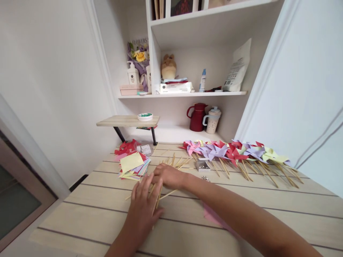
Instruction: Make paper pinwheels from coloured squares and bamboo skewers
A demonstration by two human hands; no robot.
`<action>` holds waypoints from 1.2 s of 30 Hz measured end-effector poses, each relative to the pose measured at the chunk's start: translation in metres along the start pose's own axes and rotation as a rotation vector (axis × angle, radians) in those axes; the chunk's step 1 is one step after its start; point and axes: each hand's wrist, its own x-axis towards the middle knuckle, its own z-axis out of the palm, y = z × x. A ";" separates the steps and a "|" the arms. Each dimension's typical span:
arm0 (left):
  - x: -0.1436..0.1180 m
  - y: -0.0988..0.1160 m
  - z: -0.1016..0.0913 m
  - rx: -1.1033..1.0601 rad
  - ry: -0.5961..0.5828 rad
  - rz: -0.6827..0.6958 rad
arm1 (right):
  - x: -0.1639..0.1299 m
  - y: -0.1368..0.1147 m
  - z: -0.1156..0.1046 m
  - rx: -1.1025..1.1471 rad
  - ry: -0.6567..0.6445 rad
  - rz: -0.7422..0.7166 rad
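Thin wooden sticks (157, 200) lie on the slatted table under and between my two hands. My left hand (144, 201) rests over them, fingers stretched out and thumb apart. My right hand (168, 175) reaches across from the right, its fingers curled down around some sticks; its fingertips are partly hidden behind my left hand. More loose sticks (184, 163) fan out beyond the right hand. Left of the hands sits a stack of coloured paper squares (132, 163), a yellow one on top. A pink paper piece (213, 216) lies partly under my right forearm.
Finished paper pinwheels (233, 152) on sticks lie in a row at the back right. A small clear box (203, 165) holds tiny metal pieces, with more beside it. A raised wooden stand (123, 120) is at the back left. A red jug (198, 117) and a cup (213, 120) stand behind.
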 end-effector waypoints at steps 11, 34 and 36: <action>-0.001 -0.010 0.009 -0.096 -0.175 -0.035 | -0.032 0.053 -0.048 0.430 -0.118 0.299; -0.015 -0.040 0.081 0.002 -0.128 0.030 | 0.058 0.144 0.008 -0.109 -0.158 0.713; -0.018 -0.042 0.089 0.018 -0.110 0.017 | 0.062 0.148 0.011 -0.100 -0.185 0.712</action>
